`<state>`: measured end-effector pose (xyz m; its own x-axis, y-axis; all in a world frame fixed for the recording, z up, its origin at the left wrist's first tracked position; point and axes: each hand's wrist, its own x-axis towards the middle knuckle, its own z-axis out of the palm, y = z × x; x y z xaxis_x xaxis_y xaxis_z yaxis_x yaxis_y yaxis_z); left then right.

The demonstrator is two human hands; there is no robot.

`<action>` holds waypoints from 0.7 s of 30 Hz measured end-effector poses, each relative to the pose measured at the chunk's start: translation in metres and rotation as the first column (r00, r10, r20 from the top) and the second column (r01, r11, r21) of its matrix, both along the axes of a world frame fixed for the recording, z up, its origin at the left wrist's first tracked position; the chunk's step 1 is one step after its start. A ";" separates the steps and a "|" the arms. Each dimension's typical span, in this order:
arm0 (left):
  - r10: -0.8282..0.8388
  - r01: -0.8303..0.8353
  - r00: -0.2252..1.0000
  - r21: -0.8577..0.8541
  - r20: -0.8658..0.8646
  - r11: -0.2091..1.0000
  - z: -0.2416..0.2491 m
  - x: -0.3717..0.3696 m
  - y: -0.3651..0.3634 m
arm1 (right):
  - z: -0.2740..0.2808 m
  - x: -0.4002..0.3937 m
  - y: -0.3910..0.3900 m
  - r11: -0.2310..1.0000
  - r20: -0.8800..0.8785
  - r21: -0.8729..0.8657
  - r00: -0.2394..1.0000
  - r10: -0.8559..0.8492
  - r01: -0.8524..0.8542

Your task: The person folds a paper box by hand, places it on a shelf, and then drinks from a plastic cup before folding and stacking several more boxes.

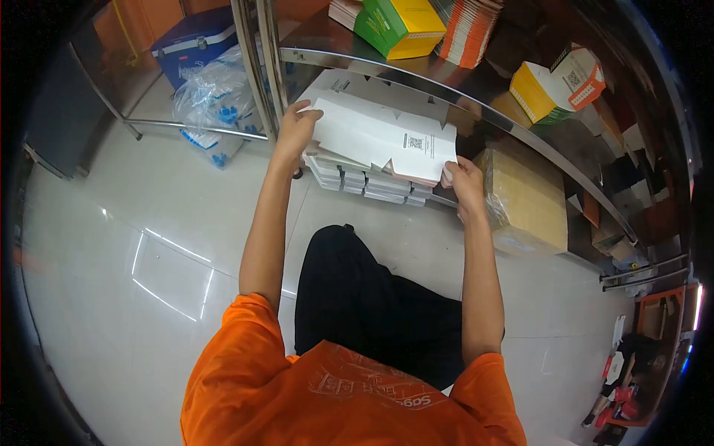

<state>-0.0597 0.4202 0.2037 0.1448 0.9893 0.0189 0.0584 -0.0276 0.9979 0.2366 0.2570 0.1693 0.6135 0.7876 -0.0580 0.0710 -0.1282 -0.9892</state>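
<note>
Both my hands are on a small stack of white flat carton blanks (372, 132), the top one printed with a QR code near its right end. My left hand (299, 128) is closed on the upper left edge. At the lower right corner, my right hand (465, 182) grips the stack, fingers partly hidden behind it. Just below lies a larger pile of folded white blanks (357, 184) with notched edges, low under the metal shelf. Another white blank (338, 82) shows behind the held ones.
Above is a metal shelf (357, 65) bearing a green and yellow carton (401, 31), an orange and white stack (468, 33) and an open carton (554, 85). A taped cardboard box (524, 197) stands right. A blue cooler (195, 46) and plastic bag (219, 93) are left.
</note>
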 end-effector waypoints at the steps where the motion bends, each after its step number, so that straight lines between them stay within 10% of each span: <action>1: 0.000 0.000 1.000 0.010 0.000 1.000 -0.007 0.001 0.010 | 0.001 0.001 0.001 0.999 -0.021 0.033 1.000 -0.005 0.006; 9: -0.171 0.172 0.985 -0.152 0.016 0.973 -0.012 0.005 0.031 | 0.029 -0.005 0.008 0.993 0.122 0.114 0.991 -0.046 0.032; 14: -0.204 0.224 0.973 -0.217 0.111 0.950 -0.003 0.000 0.026 | 0.056 -0.003 0.010 0.964 -0.436 0.259 0.884 0.169 -0.056; 21: -0.199 0.279 0.919 -0.204 0.340 0.938 0.007 -0.004 0.017 | 0.054 -0.009 0.001 0.978 -0.346 0.202 0.931 0.116 -0.047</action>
